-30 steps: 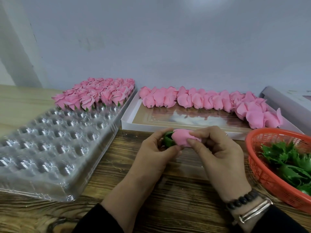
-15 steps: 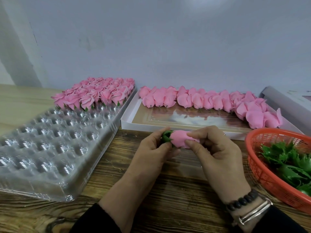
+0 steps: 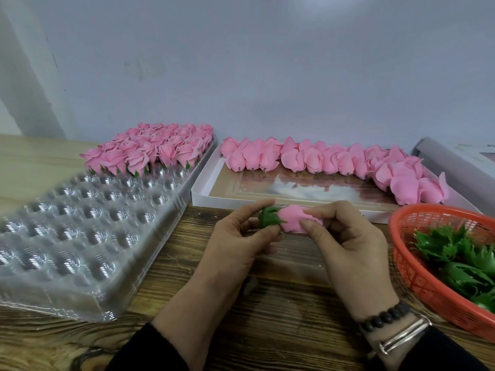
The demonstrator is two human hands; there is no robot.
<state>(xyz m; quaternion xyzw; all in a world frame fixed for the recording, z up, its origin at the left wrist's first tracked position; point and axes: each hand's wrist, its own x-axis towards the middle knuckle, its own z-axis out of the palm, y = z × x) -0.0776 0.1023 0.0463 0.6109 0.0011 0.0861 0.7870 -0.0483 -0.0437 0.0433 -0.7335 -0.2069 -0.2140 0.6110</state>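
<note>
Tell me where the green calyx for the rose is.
Head view, centre: the left hand pinches the calyx at the left end of the rose held by the right hand, near the white box.

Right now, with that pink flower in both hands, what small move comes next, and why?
Probably press the green calyx fully onto the pink rose: left hand pinches the calyx, right hand grips the rose, and roses in the clear tray have green bases.
</note>
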